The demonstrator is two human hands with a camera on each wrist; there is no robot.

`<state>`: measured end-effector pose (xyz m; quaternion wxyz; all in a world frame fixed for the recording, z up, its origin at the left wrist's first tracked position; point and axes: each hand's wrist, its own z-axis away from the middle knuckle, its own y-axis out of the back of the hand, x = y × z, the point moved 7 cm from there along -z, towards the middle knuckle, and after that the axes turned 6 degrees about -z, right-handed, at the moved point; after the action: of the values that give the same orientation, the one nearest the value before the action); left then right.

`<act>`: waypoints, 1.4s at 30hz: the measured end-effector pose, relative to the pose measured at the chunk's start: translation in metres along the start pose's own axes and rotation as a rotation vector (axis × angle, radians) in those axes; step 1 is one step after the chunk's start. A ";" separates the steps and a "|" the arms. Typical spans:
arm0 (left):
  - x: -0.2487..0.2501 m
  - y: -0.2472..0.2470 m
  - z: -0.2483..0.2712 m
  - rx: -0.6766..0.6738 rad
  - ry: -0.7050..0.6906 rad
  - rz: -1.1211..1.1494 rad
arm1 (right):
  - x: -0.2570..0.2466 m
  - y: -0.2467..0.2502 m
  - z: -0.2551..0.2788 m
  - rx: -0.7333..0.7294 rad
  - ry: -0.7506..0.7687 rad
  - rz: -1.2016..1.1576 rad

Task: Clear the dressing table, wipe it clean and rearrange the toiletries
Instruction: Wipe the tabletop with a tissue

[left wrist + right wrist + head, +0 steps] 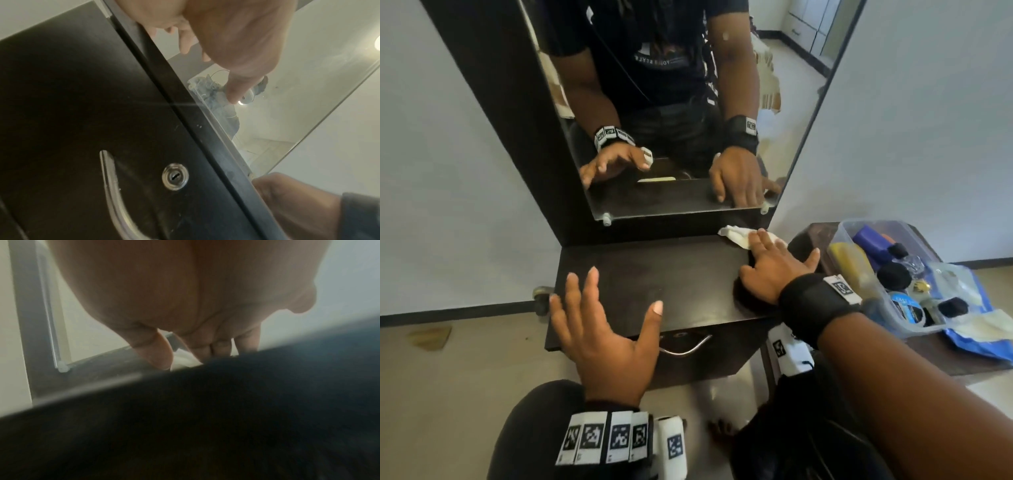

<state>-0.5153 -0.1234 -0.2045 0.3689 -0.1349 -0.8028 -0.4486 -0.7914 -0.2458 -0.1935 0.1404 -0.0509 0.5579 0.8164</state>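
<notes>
Partly, right hand hides white cloth.

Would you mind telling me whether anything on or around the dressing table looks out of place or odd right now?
Nothing looks damaged or spilled. The dressing table top holds only the white cloth under the right hand; the left hand hovers open. The toiletries sit jumbled in the clear plastic tub beside it, which fits a cleared table.

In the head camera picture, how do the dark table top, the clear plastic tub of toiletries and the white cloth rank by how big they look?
Largest to smallest:
1. Dark wooden table top.
2. Clear plastic tub of toiletries.
3. White cloth, partly hidden under the right hand, so its full extent is unsure.
</notes>
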 end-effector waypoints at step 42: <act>-0.049 0.042 -0.030 0.322 0.340 1.071 | -0.205 -0.092 0.138 -0.448 0.810 0.261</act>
<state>-0.4443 -0.1190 -0.2033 0.6838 -0.3903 -0.6103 -0.0871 -0.5588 -0.1227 -0.1754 -0.2062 -0.3233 0.3799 0.8418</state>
